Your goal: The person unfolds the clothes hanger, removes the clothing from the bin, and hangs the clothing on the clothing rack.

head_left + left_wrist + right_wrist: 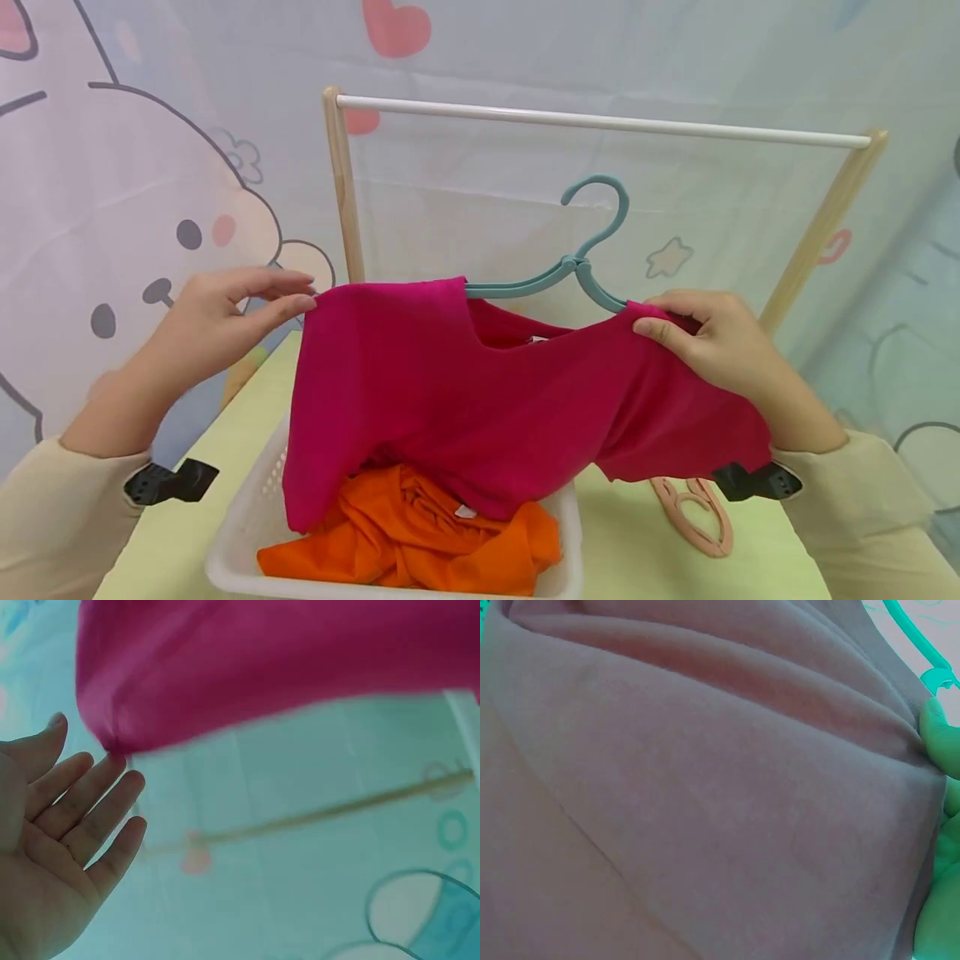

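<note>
- T-shirt point(450, 375), magenta and short-sleeved, hangs stretched between the two hands, its lower part over the white basket point(572, 550).
- Teal folding hanger point(577, 265): hook upright above the neckline, one arm running into the shoulder on the left hand's side, the other meeting the neckline beside the right hand. Cloth hides both tips, so I cannot tell how far out they reach.
- Left hand point(225, 312): thumb and fingers apart, fingertips at the outer corner of the shoulder. The left wrist view shows the fingers spread, with no firm pinch on the cloth.
- Right hand point(727, 337): pinches the bunched shoulder, thumb in front and fingers behind. Whether it also catches the hanger arm, I cannot tell.
- The step looks like settling the shoulders on the hanger. To do it well, I would steady the hanger through the right-hand pinch, then ease the gathered cloth outward along that arm until the folds flatten.
- The left fingertips serve best as a light guide; a hard pull there could drag the neckline off centre.
- Worth checking: both arms locked out at the centre joint, hook midway in the neck opening, shoulders level.
- Lifting the hem clear of the orange garment point(442, 550) would avoid snagging.
</note>
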A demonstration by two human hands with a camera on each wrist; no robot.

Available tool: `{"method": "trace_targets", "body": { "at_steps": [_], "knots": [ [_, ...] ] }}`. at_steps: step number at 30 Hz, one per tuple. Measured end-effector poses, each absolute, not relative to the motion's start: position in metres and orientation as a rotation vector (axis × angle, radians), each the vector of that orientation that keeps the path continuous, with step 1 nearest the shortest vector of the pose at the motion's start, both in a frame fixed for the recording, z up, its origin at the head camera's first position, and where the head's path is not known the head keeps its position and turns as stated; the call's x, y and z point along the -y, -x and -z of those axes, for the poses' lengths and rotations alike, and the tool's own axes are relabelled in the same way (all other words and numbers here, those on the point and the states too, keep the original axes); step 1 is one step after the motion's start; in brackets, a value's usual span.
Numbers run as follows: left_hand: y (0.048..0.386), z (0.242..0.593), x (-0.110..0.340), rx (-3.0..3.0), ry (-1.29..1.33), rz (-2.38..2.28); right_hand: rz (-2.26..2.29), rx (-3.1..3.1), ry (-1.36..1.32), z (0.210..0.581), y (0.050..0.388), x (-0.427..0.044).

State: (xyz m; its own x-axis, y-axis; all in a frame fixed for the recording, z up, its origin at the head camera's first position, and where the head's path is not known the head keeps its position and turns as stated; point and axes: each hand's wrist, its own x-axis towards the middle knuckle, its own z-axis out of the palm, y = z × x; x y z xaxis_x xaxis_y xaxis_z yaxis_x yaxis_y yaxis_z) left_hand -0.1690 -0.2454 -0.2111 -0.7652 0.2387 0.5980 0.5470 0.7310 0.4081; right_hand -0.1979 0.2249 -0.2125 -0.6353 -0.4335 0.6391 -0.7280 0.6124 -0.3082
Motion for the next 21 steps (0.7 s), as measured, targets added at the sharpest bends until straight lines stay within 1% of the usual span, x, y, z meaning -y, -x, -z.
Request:
{"method": "trace_targets", "body": {
  "at_steps": [5, 7, 13, 21],
  "knots": [
    [0.173, 0.19, 0.201, 2.318, 0.882, 0.688, -0.74, 2.321, -0.939, 0.208, 0.197, -0.218],
    [0.174, 0.184, 0.188, 2.362, 0.945, 0.674, -0.747, 2.327, -0.943, 0.207, 0.196, -0.216],
    [0.178, 0.179, 0.162, 2.517, 1.016, 0.64, -0.77, 2.339, -0.941, 0.204, 0.192, -0.209],
    [0.185, 0.187, 0.152, 2.45, 1.039, 0.636, -0.787, 2.34, -0.948, 0.205, 0.189, -0.202]
  ]
}}
